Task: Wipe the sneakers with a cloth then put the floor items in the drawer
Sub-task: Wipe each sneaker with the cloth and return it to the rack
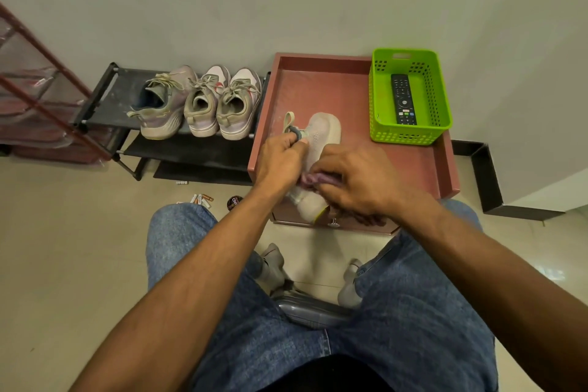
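Observation:
A pale grey knit sneaker (321, 137) is held over the front of the reddish cabinet top (413, 165). My left hand (281, 159) grips its heel end, with a finger through the heel loop. My right hand (353, 184) holds a bunched purple cloth (310, 180) against the shoe's side. Three more sneakers (203, 102) stand in a row on the top tier of the black shoe rack (105, 99). Several batteries (202, 199) and a small round tin (234, 202) lie on the floor by my left knee. The drawer front with its knob (334, 223) shows below the shoe.
A green plastic basket (380, 124) with a black remote control (403, 99) in it stands at the cabinet's back right. A red metal rack (47, 95) leans at the left. I sit on a stool with my knees apart; grey socks (273, 264) show on the tiled floor.

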